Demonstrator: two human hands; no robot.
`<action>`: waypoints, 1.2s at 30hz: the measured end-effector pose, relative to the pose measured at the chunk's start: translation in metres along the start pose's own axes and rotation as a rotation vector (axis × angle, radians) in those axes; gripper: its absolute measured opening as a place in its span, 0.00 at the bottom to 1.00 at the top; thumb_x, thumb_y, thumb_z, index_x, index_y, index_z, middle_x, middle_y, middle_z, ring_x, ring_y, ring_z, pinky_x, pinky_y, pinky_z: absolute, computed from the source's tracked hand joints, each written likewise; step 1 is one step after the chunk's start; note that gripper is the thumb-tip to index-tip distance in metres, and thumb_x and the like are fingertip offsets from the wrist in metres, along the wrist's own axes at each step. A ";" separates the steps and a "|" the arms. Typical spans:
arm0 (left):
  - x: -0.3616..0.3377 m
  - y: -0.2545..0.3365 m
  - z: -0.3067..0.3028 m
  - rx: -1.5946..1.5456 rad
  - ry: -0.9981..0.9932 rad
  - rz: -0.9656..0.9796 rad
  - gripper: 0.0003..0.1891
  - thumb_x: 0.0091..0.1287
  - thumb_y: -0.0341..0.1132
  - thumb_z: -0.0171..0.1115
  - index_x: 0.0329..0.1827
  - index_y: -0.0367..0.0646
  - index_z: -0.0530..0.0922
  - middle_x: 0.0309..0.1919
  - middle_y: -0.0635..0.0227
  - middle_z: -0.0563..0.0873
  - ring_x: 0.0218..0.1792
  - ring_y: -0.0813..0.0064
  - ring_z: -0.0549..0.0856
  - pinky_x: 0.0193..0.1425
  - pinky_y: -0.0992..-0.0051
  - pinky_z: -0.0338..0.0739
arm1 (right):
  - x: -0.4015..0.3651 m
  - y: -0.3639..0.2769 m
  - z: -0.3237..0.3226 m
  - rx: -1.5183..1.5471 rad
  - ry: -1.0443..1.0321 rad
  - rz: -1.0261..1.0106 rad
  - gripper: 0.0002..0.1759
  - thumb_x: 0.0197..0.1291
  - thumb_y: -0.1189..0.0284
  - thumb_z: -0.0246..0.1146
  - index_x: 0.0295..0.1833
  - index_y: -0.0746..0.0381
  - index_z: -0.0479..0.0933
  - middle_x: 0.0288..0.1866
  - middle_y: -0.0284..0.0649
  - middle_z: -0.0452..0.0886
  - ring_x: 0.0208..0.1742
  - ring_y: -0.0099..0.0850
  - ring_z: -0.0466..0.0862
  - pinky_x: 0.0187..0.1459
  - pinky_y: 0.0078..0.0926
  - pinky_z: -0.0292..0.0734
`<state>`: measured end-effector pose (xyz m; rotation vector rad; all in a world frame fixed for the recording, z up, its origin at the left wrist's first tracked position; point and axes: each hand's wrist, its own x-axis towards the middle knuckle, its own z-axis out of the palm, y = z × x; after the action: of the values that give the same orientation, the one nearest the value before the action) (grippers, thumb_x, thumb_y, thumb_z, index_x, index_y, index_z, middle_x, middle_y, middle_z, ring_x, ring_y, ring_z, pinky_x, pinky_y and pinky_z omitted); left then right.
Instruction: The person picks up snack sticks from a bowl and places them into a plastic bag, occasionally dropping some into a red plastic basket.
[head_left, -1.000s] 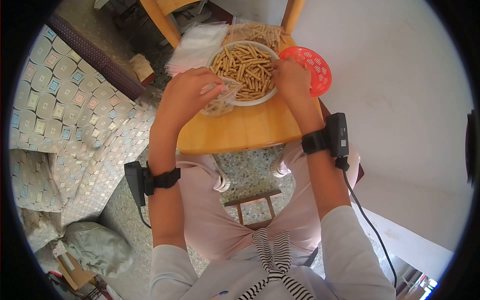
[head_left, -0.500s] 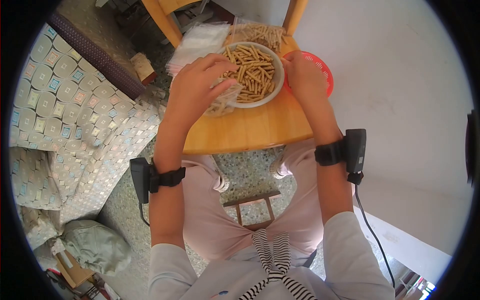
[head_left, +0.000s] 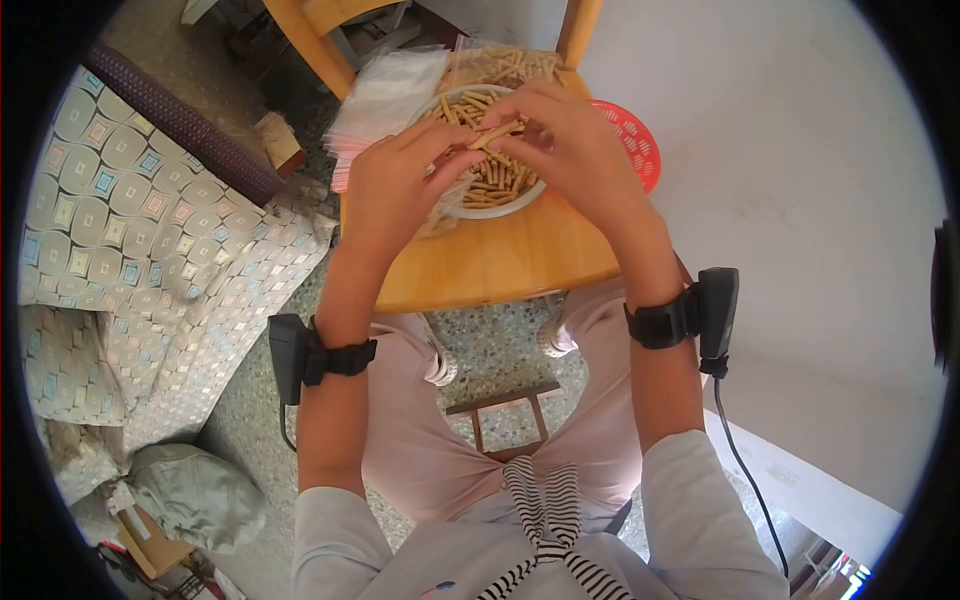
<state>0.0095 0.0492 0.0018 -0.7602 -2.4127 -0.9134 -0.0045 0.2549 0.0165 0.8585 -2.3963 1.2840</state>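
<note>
both above the bowl [head_left: 503,209]: left hand [head_left: 395,190] tight around a bag [head_left: 438,216], right hand [head_left: 570,150] pinch-tight on a biscuit stick [head_left: 497,132]

A patterned sofa [head_left: 130,230] borders the speckled floor [head_left: 495,345].

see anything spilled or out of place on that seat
Nothing spilled: the sticks sit in the white bowl, none on the wooden seat. Only the red basket looks odd, apparently overhanging the seat's right edge. Left hand and right hand pinch one stick.
</note>
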 end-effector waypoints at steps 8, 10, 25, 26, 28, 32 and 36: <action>-0.004 -0.001 0.006 0.065 -0.004 0.005 0.09 0.62 0.35 0.71 0.43 0.45 0.85 0.36 0.68 0.88 0.28 0.66 0.86 0.33 0.70 0.79 | -0.002 -0.012 0.013 0.152 -0.016 0.010 0.10 0.60 0.71 0.69 0.48 0.55 0.83 0.36 0.34 0.81 0.35 0.32 0.83 0.37 0.28 0.78; -0.004 -0.001 0.007 0.085 -0.030 0.000 0.09 0.62 0.35 0.71 0.43 0.45 0.85 0.35 0.68 0.88 0.29 0.65 0.86 0.34 0.69 0.79 | -0.002 -0.012 0.016 0.161 -0.037 -0.021 0.10 0.60 0.70 0.69 0.48 0.55 0.83 0.36 0.33 0.81 0.35 0.31 0.83 0.37 0.28 0.78; -0.001 0.000 -0.004 0.055 -0.099 -0.156 0.10 0.65 0.36 0.70 0.45 0.44 0.85 0.37 0.66 0.88 0.31 0.69 0.86 0.36 0.72 0.79 | 0.002 -0.013 0.018 -0.149 0.068 -0.076 0.07 0.61 0.66 0.68 0.43 0.55 0.81 0.40 0.31 0.82 0.39 0.35 0.84 0.38 0.31 0.79; 0.000 0.002 -0.006 -0.008 -0.068 -0.205 0.10 0.65 0.36 0.70 0.46 0.43 0.85 0.37 0.65 0.87 0.32 0.70 0.85 0.38 0.73 0.78 | 0.003 -0.013 0.015 -0.094 0.080 -0.041 0.08 0.61 0.67 0.68 0.44 0.55 0.79 0.40 0.32 0.83 0.39 0.34 0.85 0.38 0.31 0.79; 0.000 0.000 -0.007 -0.034 -0.030 -0.194 0.10 0.65 0.36 0.70 0.45 0.43 0.85 0.36 0.66 0.87 0.31 0.72 0.84 0.37 0.74 0.77 | 0.003 -0.008 0.009 -0.037 0.091 -0.006 0.09 0.61 0.68 0.69 0.45 0.56 0.78 0.40 0.33 0.84 0.39 0.34 0.86 0.38 0.30 0.79; 0.001 0.008 -0.009 -0.163 0.084 -0.190 0.09 0.66 0.33 0.71 0.45 0.40 0.86 0.35 0.68 0.86 0.31 0.77 0.82 0.37 0.78 0.76 | 0.002 -0.002 0.004 -0.013 0.016 0.047 0.10 0.62 0.68 0.69 0.46 0.59 0.77 0.38 0.38 0.87 0.39 0.36 0.88 0.38 0.30 0.80; 0.001 0.010 -0.007 -0.211 0.125 -0.155 0.09 0.64 0.31 0.72 0.44 0.39 0.86 0.35 0.68 0.86 0.31 0.79 0.82 0.37 0.79 0.76 | 0.000 -0.005 0.005 0.024 0.015 0.105 0.11 0.62 0.68 0.69 0.46 0.59 0.77 0.38 0.41 0.87 0.40 0.37 0.89 0.39 0.31 0.80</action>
<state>0.0164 0.0513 0.0121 -0.5754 -2.3145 -1.2540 -0.0012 0.2490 0.0165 0.7350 -2.4481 1.3555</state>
